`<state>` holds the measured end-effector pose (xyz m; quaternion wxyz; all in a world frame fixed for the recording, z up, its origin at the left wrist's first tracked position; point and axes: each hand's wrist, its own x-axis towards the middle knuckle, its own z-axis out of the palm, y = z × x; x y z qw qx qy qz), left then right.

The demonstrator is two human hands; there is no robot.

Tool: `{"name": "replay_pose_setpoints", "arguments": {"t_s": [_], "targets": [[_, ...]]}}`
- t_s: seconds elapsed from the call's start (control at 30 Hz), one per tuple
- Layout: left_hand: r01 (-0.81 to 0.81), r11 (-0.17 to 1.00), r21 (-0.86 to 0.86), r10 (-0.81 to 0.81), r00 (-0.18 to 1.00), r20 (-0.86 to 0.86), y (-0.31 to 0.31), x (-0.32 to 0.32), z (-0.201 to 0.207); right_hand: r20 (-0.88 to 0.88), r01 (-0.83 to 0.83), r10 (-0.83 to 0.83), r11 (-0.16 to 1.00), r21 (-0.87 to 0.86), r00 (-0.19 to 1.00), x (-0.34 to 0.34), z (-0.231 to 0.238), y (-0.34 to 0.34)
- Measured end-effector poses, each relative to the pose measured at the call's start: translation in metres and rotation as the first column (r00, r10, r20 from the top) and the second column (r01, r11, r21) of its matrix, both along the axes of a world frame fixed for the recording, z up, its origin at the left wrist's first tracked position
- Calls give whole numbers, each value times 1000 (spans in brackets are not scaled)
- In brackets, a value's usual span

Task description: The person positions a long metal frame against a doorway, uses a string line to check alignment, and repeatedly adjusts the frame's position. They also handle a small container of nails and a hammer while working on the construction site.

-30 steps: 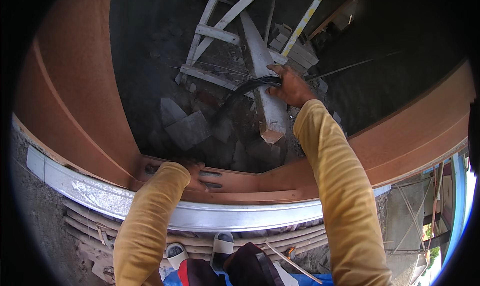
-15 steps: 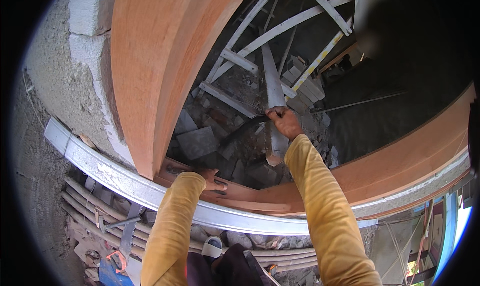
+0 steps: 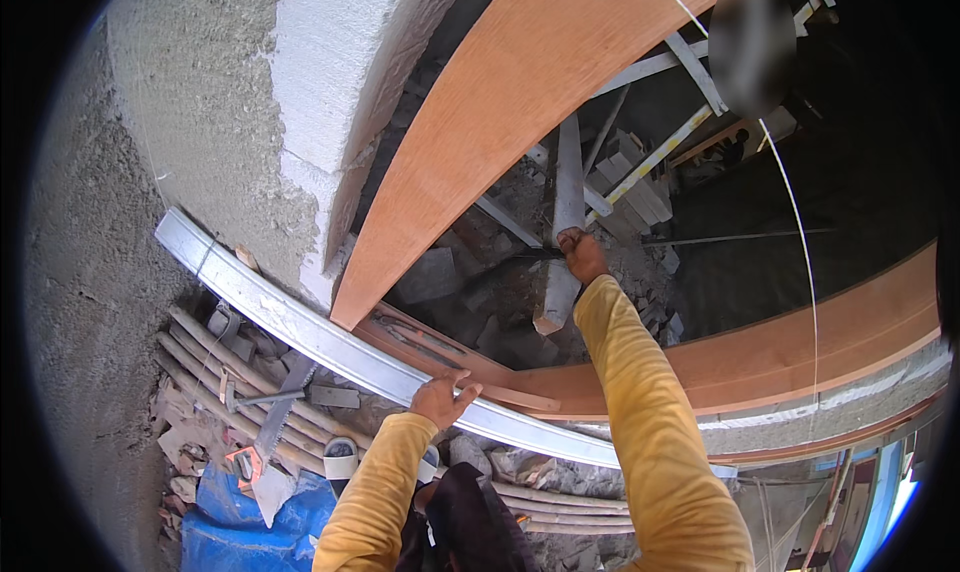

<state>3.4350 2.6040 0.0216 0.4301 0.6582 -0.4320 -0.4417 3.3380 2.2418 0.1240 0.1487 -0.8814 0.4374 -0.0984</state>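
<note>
My left hand (image 3: 443, 399), fingers spread, rests over the silver metal rail (image 3: 300, 322) and the edge of the reddish-brown wooden frame (image 3: 620, 392). My right hand (image 3: 584, 256) reaches through the frame opening with its fingers curled closed. A dark, thin shape beside that fist is too unclear to name, and what the fingers hold is hidden. Just behind the fist stands a pale, squared post (image 3: 568, 177), its lower end showing below the hand. A wide wooden board (image 3: 500, 122) of the frame rises at the left. A white string (image 3: 803, 242) crosses the view on the right.
A rough block wall (image 3: 330, 82) borders the frame on the left. Rubble, pale blocks (image 3: 635, 187) and white-painted timber pieces lie inside the opening. Below the rail are bamboo poles (image 3: 240, 402), a handsaw (image 3: 280, 412) and blue sheeting (image 3: 260, 522).
My left hand has moved back from inside the frame onto its near edge and the rail, fingers spread. My right fist stays by the post. The view has shifted, and the white string now shows.
</note>
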Motion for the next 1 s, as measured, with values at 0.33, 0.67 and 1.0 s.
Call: {"name": "replay_pose_setpoints", "arguments": {"t_s": [0.33,0.67,1.0], "targets": [[-232,941,245,278,946,-170,151,-54,-14,-465,65,-147,980,-188,873,21,-19,-9],[-678,638,364,736,676,-31,255,-48,25,541,-236,-217,726,646,812,-16,58,-38],[-383,911,153,376,924,74,84,-37,87,636,-27,-163,960,279,754,-8,93,19]]}}
